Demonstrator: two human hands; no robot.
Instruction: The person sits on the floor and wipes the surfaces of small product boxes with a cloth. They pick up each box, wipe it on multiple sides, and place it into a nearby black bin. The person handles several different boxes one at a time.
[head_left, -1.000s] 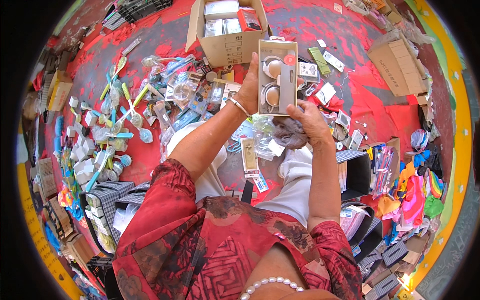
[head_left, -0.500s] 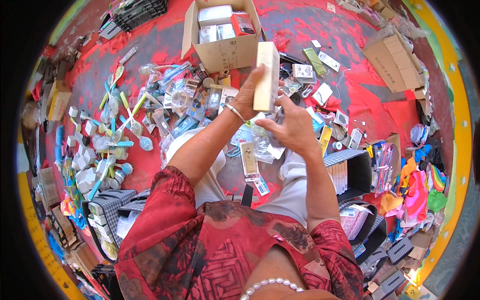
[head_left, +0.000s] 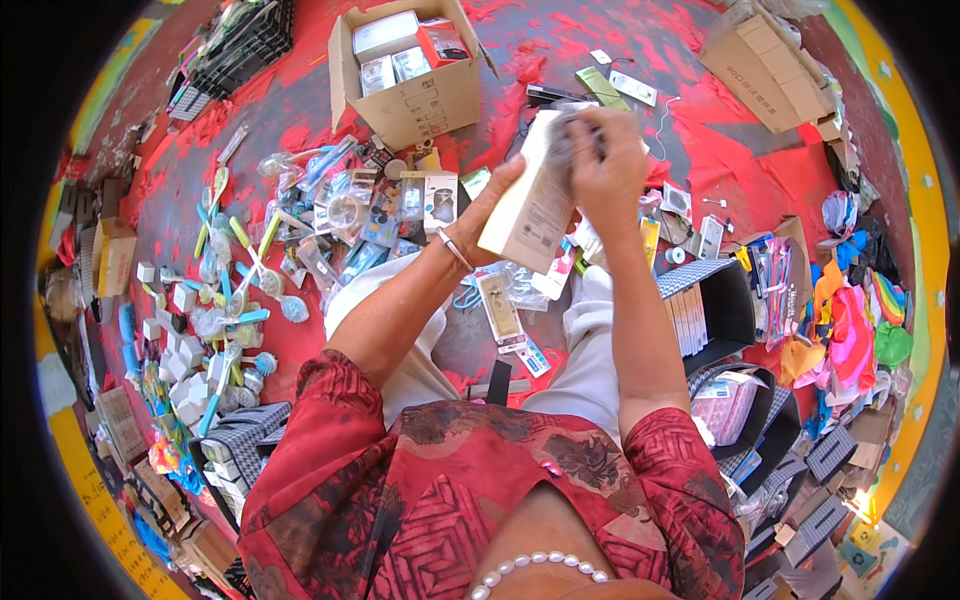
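In front of me I hold a cream cardboard box (head_left: 528, 205), tilted, with small dark print on one side. My left hand (head_left: 490, 208), a bangle at its wrist, is closed around the box's left edge. At the box's upper right end is my right hand (head_left: 608, 158), its fingers curled and partly smeared by motion. A dark, blurred thing, which I cannot make out, is at those fingers and the box's end. Below, between my legs, a flat pack with a gold-coloured insert (head_left: 500, 308) lies on the floor.
An open carton (head_left: 425, 105) of smaller boxes stands far ahead. Packaged goods (head_left: 350, 205) pile up beyond my legs, with brushes (head_left: 265, 250) and small white boxes (head_left: 185, 360) to the left. At right are checked bins (head_left: 725, 300), colourful fabric (head_left: 850, 335) and another carton (head_left: 765, 75).
The box has tipped and turned so its printed side faces me more. My right hand has risen from beside its lower end to its upper end. The view has shifted slightly.
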